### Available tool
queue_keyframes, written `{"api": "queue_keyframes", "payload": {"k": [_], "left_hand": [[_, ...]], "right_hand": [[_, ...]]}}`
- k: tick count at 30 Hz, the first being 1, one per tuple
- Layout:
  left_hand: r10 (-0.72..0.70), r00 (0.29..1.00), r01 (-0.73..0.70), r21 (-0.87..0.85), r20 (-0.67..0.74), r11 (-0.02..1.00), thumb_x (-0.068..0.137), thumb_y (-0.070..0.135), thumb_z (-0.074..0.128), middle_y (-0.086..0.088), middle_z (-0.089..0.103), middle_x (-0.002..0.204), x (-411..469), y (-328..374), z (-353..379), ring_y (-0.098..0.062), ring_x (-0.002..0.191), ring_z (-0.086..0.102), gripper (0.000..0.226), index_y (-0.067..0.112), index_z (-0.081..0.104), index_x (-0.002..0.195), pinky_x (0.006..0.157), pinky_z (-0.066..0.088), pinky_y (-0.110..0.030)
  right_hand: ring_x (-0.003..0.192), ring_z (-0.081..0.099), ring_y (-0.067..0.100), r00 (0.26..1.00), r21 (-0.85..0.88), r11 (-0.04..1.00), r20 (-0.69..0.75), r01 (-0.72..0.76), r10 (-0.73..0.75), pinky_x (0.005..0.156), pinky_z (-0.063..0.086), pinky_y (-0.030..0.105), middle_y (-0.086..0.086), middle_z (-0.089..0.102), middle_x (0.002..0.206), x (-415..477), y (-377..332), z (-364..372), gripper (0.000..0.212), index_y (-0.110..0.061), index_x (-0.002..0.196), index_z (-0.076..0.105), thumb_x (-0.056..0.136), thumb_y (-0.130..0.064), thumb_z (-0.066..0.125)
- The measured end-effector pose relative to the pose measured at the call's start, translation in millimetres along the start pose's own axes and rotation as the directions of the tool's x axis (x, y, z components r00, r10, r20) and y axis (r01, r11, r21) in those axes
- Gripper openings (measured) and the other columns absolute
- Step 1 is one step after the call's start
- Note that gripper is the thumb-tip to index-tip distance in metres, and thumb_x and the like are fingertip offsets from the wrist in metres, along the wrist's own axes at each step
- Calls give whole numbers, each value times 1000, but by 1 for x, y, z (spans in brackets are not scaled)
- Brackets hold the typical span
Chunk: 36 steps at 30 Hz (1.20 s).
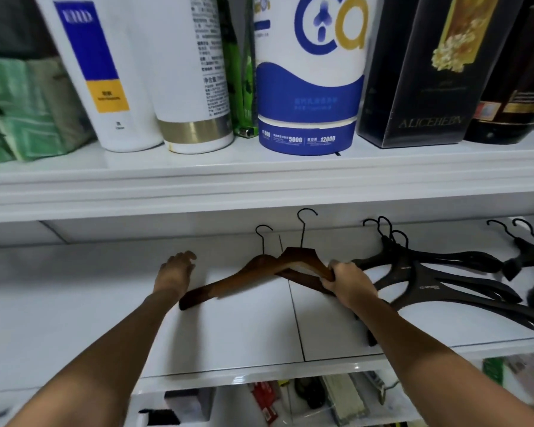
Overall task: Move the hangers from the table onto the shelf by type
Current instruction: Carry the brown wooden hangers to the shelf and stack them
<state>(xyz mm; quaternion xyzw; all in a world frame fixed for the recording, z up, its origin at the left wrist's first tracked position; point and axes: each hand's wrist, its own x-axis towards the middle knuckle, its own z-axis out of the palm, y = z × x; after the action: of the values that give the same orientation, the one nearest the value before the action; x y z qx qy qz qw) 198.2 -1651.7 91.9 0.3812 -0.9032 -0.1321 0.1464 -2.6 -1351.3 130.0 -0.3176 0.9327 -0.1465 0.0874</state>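
a person's right hand (350,283) curls its fingers round the right arm of a brown wooden hanger with a black wire hook (299,257), holding it over the white middle shelf (244,334) of a storage unit. whether that hanger rests on the shelf or is raised slightly off it cannot be told. it crosses over a second brown wooden hanger (228,286), which lies flat on the shelf with its hook toward the back wall and its left arm stretching toward the front left.

the left hand (178,269) is just beyond that left arm, fingers loosely bent and gripping nothing, with the wrist passing over the hanger's tip.

just to the right of the right hand, a stack of black plastic hangers (438,285) lies on the same shelf, hooks to the rear. a second cluster of black hangers (527,260) sits at the far right edge, partly cut off.

on the shelf above stand, from left, green patterned packs (19,112), a white bottle with a blue and yellow label (96,72), a white bottle with a gold band (195,87), a blue and white round canister (309,87) and a black box with gold lettering (429,72). blurred clutter shows on the shelf below.
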Motion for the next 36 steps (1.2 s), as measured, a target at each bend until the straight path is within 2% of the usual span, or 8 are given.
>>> {"api": "queue_keyframes", "payload": {"k": [3,9,13,18,21,26,31,36], "left_hand": [[33,999,-32,-41,26,999,98,17,44,-14,61,123,-9,7,-5,-32,114,55,30,9,56,125,96,41,-35],[94,941,-118,53,326,992,94,50,44,-4,45,143,-36,37,25,-27,127,42,55,19,39,140,105,34,-36],[82,882,-193,197,463,961,92,62,36,-5,18,158,-39,44,45,-29,142,20,77,16,17,151,117,18,-40],[38,907,-184,312,420,932,98,53,26,-1,5,160,-36,42,60,-28,147,5,68,18,5,152,119,6,-51],[-3,919,-143,341,394,929,101,46,21,2,3,160,-39,43,69,-27,148,0,61,20,2,152,117,6,-57],[9,940,-141,366,340,920,102,42,20,2,6,160,-36,47,73,-24,147,4,57,21,4,152,116,11,-54],[45,938,-203,441,343,874,102,44,19,4,11,158,-31,46,67,-22,144,15,57,21,5,153,113,20,-50],[41,937,-224,503,348,835,101,45,20,0,17,155,-30,49,63,-25,139,24,58,20,8,152,108,27,-49]], "right_hand": [[97,63,31,998,12,999,42,45,-45,77,46,31,10,64,100,1,-23,22,22,-15,104,59,91,-30,49],[99,65,24,983,3,991,133,131,-130,81,51,31,4,67,101,9,-39,66,25,-16,108,61,93,-34,52],[105,63,21,974,-129,970,120,207,-192,86,52,31,4,65,110,20,-37,83,36,-14,115,59,93,-43,54],[123,41,26,957,-383,883,5,271,-291,98,36,36,8,45,133,35,-28,86,60,-14,132,47,88,-55,54],[127,38,28,974,-377,903,-4,206,-225,104,32,37,10,42,138,40,-25,88,71,-14,140,37,88,-61,49],[132,39,33,999,-317,947,30,49,-41,112,25,43,15,41,143,40,-27,104,73,-9,145,28,95,-61,29],[141,26,38,1000,-376,927,18,2,5,118,6,52,19,29,153,42,-31,115,74,-7,151,14,98,-58,19],[142,23,36,1000,-323,946,26,7,1,119,10,49,16,24,155,43,-31,119,73,-8,153,7,99,-56,19]]}}
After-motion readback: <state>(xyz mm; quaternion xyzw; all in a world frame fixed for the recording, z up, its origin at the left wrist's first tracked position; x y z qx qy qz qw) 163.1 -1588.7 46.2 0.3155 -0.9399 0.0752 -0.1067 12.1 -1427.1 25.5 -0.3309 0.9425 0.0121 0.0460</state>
